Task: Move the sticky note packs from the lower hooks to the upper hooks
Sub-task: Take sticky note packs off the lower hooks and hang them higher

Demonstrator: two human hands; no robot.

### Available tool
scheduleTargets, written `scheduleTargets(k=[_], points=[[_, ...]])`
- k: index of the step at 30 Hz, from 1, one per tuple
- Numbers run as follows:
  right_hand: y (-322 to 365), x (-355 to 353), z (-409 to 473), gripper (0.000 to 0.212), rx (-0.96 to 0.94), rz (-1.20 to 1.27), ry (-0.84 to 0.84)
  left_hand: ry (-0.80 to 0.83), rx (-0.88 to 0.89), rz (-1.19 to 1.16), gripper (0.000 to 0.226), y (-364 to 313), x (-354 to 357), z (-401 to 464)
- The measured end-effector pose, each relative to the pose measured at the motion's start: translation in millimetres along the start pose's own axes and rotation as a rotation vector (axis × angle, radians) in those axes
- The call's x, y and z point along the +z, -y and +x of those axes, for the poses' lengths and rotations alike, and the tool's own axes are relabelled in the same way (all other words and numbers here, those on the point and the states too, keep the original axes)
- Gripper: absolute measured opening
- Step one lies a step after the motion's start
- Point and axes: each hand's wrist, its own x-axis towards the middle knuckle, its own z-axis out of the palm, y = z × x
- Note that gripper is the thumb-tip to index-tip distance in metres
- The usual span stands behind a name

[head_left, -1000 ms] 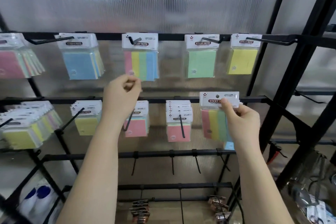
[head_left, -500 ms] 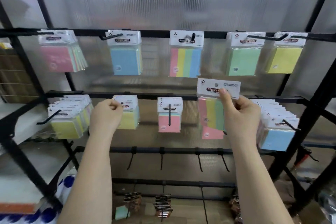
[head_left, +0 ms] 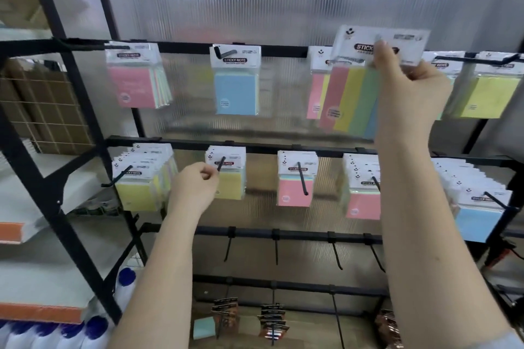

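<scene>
On the top black rail point(head_left: 283, 51) of the black metal display rack point(head_left: 56, 127), five hooks carry clear-wrapped sticky note packs, left to right: a pink-fronted bunch point(head_left: 136, 79); a blue pack point(head_left: 236, 81) headed "STICKY NOTE"; a striped pack point(head_left: 317, 85) half hidden; a greenish one almost wholly behind the right hand; a yellow pack point(head_left: 490, 88) at the right edge; on the middle rail point(head_left: 255, 147) five more bunches hang: yellow point(head_left: 139, 178), yellow point(head_left: 231, 173), pink point(head_left: 296, 178), pink point(head_left: 361, 187), blue point(head_left: 479, 201); the left hand point(head_left: 195, 187) is curled shut at the tip of the second lower hook point(head_left: 220, 164), though whether it truly clamps it cannot be told; the right hand point(head_left: 408, 88) pinches the white header of a multicolour striped sticky note pack point(head_left: 354, 93), held raised before the top rail, overlapping the striped one there; the third rail point(head_left: 283, 234) bears bare hooks; blue-capped white bottles point(head_left: 93, 329) stand at the lower left.
</scene>
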Motion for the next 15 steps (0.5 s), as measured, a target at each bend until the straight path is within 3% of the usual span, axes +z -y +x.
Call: scheduleTargets(k=[4, 11, 15], points=[[-4.0, 7.3, 5.2, 0.044, 0.054, -0.027, -0.015, 0.008, 0.019, 0.015, 0.013, 0.4, -0.5, 4.5], [-7.5, 5.5, 7.2, 0.018, -0.021, 0.032, 0.023, 0.011, 0.022, -0.021, 0.017, 2.7, 2.0, 13.0], [-8.6, 3.0, 6.2, 0.027, -0.008, 0.029, 0.026, 0.015, 0.029, -0.014, 0.015, 0.8, 2.7, 17.6]])
